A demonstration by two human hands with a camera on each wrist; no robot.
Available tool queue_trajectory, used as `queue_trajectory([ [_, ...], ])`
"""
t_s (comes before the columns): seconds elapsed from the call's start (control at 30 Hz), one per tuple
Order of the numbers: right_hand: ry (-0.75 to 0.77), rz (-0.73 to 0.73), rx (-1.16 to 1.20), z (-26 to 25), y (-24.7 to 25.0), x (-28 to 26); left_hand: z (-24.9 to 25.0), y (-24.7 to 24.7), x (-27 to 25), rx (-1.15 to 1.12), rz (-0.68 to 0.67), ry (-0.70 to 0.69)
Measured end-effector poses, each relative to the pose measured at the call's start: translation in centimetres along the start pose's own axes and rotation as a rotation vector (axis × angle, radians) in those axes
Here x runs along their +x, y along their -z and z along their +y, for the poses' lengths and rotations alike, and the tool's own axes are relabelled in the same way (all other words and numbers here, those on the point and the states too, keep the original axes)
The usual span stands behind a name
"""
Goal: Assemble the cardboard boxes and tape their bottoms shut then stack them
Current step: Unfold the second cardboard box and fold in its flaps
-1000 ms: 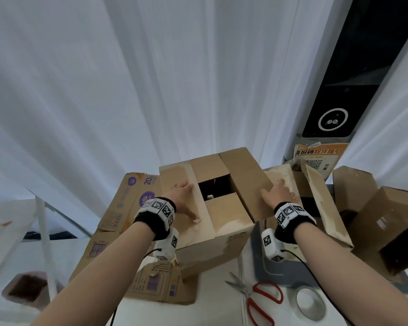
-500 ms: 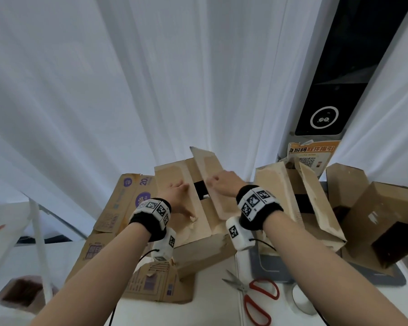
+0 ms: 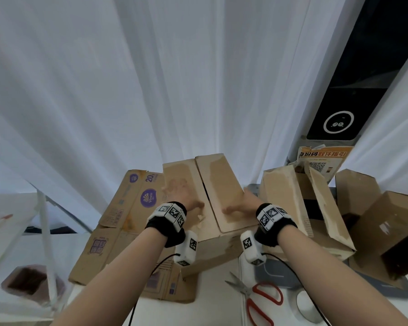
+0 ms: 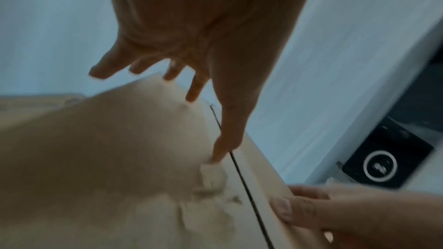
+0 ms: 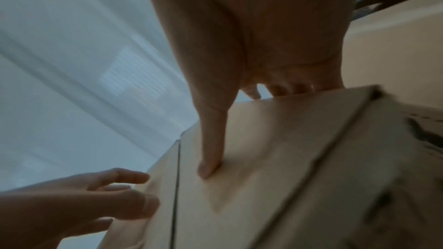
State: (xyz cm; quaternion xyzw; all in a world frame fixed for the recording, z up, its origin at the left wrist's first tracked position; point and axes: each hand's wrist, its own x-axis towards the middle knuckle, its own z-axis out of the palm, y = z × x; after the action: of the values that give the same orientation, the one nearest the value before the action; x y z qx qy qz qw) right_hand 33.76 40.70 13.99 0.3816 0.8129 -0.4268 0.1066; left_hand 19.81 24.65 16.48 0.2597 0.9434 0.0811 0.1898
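The cardboard box (image 3: 212, 208) stands at the middle of the tabletop (image 3: 212, 311), its two long flaps folded flat with only a thin dark seam between them. The left hand (image 3: 183, 196) lies flat with straight, spread fingers on the left flap; motion blur smears its outline. The right hand (image 3: 242, 204) presses the right flap, thumb straight on top and fingers at the flap's far edge at 3 o'clock, where the head view hides them. Neither hand grips anything. Half a second ago the right flap stood upright under the right hand, and the opening showed; now it is down and the opening is covered. At 9 o'clock a flattened printed carton (image 3: 127, 222) lies partly under the box. At 5 o'clock, red-handled scissors (image 3: 259, 300) and a tape roll (image 3: 307, 307) sit near the frame edge, the roll half hidden by the right forearm. More open boxes (image 3: 316, 208) crowd 3 o'clock.
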Motion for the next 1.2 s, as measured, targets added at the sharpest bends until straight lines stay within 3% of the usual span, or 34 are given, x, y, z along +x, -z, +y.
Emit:
queue_trajectory([
  [0.2,0.030,-0.033,0.314,0.6,0.4,-0.9,-1.1,0.7,0.9,-0.228,0.029,0.127],
  [0.43,0.011,-0.182,0.554,-0.1,-0.1,-1.4,-5.5,1.4,0.4,-0.621,0.003,0.253],
  [0.73,0.131,-0.223,0.459,-2.0,0.2,-1.4,-5.8,0.9,0.9,-0.916,-0.009,0.288],
  [0.93,0.318,-0.125,0.301,-6.3,2.9,-2.4,-8.3,1.1,2.2,-1.189,-0.023,0.288],
  [1.1,0.308,0.018,-0.063,-8.0,1.6,-2.3,-9.7,-3.1,2.1,-1.359,-0.040,0.304],
  [1.2,0.339,0.027,-0.287,-8.5,-0.8,-2.8,-10.4,-6.7,1.9,-1.438,-0.117,0.326],
])
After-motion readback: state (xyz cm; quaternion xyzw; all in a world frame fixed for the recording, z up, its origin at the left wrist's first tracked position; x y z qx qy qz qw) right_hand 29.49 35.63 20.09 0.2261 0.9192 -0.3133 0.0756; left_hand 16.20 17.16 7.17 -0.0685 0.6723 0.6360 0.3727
